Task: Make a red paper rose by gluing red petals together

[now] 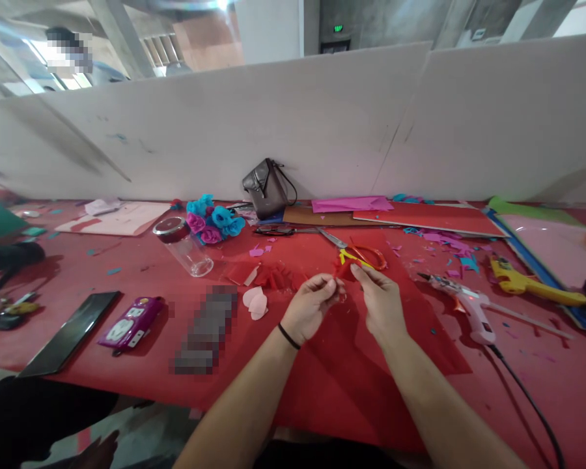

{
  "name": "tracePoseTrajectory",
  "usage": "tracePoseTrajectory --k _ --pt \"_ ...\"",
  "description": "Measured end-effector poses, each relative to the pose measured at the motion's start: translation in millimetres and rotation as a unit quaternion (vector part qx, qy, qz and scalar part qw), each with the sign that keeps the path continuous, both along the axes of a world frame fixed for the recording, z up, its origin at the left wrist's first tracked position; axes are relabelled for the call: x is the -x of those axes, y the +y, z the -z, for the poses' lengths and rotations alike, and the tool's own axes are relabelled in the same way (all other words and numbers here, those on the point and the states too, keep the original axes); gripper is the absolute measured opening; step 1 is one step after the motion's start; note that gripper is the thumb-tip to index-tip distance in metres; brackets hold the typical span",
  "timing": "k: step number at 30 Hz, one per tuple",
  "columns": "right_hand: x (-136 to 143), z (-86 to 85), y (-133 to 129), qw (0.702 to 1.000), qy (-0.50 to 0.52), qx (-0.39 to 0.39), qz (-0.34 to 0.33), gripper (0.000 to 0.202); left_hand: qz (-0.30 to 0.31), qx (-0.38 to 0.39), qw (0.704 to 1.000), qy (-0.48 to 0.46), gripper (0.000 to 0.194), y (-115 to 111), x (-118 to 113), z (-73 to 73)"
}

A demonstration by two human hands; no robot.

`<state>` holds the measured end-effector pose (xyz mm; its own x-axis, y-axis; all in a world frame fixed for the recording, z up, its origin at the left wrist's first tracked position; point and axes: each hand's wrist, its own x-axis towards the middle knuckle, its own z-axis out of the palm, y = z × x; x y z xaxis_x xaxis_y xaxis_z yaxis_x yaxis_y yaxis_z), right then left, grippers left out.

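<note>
Close together over the red sheet (336,378), both hands work at a small piece of red paper (350,268). My left hand (307,306), with a black band at the wrist, is pinched at its left edge; the fingers partly cover the paper there. My right hand (381,301) grips the other side between thumb and fingers. Just behind them lie scissors (333,240) with an orange and yellow handle. Red paper pieces (276,279) are heaped to the left of my hands, and pale pink petal shapes (255,303) lie nearer the front.
A pink glue gun (476,312) with a cord lies right, a yellow glue gun (532,283) beyond it. Leftward are a clear jar (190,251), blue and purple paper flowers (213,225), a purple case (131,324) and a black flat item (73,332). A bag (268,189) leans against the partition.
</note>
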<state>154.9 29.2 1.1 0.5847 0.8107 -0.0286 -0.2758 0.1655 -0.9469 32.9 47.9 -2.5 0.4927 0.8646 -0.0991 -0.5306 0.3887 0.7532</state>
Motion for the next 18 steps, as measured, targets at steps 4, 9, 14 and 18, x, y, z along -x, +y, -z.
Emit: tracePoseTrajectory --k 4,9,14,18 --pt "1.2 -2.2 -1.9 1.000 0.000 0.005 -0.027 0.021 -0.016 -0.018 1.000 0.013 0.028 -3.9 -9.0 3.5" --pt "4.1 -4.9 -4.2 0.998 0.001 0.007 -0.059 0.024 -0.039 -0.023 0.998 0.045 0.030 -0.4 -5.5 3.2" --pt "5.8 -6.3 -3.9 0.997 0.024 -0.001 -0.076 0.024 -0.063 -0.065 0.993 0.077 0.026 0.4 -8.4 5.2" --pt "6.0 -7.3 -5.0 0.995 0.006 -0.013 -0.099 0.027 -0.074 -0.078 0.990 0.096 0.023 3.2 -9.0 9.0"
